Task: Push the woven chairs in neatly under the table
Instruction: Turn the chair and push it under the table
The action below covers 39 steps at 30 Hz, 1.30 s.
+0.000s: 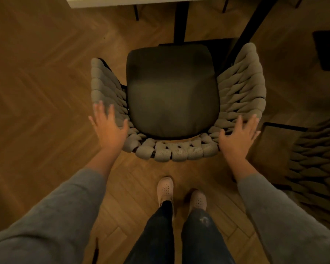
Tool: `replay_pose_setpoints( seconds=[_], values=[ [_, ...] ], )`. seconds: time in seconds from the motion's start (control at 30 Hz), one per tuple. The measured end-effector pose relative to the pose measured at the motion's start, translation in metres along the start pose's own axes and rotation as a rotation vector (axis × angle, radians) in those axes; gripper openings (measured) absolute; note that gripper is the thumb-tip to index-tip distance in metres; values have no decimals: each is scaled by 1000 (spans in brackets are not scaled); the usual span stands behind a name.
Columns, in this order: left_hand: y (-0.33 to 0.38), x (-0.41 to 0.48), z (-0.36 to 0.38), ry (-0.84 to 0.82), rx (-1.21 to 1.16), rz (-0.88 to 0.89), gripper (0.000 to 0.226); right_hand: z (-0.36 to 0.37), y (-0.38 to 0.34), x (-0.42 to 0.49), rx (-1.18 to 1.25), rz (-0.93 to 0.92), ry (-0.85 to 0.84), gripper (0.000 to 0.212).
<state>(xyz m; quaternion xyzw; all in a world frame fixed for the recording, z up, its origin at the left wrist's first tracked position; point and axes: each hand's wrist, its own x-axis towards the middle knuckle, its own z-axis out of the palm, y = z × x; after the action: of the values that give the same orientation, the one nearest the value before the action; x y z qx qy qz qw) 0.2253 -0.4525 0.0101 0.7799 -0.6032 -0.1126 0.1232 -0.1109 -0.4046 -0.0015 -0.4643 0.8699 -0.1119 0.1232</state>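
Herringbone wood floor point(36, 82) fills the dim, warm-lit room, with the white edge of the desk point(122, 0) along the top and its dark leg point(180, 21) dropping below. Centred in view stands the woven chair point(171, 151), its dark seat cushion point(171, 88) fully out from under the desk and its front facing that leg. At the chair's left rear corner the left grip point(109, 126) is spread wide, fingers straight, holding nothing; blur hides whether it touches the weave. Just as wide, the right grip point(238, 134) lies with fingers on the woven bands at the right rear corner. Another woven chair point(312, 159) sits in shadow at the right edge. Pale shoes point(165, 187) stand just behind the centred chair.
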Motion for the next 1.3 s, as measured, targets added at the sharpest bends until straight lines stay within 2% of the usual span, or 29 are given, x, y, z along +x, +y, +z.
replay_pose_setpoints(
  seconds=[0.07,0.13,0.17,0.23,0.43,0.77,0.93,1.1,1.2,1.3],
  values=[
    [7,7,1,22,-203,-388,74,5,-10,-5,342,417,39,82],
    [12,11,3,9,-473,-684,70,6,-20,-5,791,811,64,83],
    [13,13,3,19,-552,-764,60,5,-23,-3,946,943,41,74],
    [14,14,5,39,-598,-837,45,3,-26,2,1029,1045,-2,59],
    [21,16,4,63,-593,-844,41,-1,-32,9,974,1044,40,51],
    [33,24,-4,92,-586,-824,41,-12,-38,31,954,1052,76,49],
    [32,7,7,97,-617,-896,43,-19,-34,29,938,987,87,27],
    [63,12,16,77,-634,-900,42,-29,-22,58,969,945,41,40],
    [80,20,20,78,-546,-847,41,-27,-15,75,958,930,13,46],
    [89,31,21,47,-510,-775,51,-26,-11,89,959,829,-40,51]
  ],
)
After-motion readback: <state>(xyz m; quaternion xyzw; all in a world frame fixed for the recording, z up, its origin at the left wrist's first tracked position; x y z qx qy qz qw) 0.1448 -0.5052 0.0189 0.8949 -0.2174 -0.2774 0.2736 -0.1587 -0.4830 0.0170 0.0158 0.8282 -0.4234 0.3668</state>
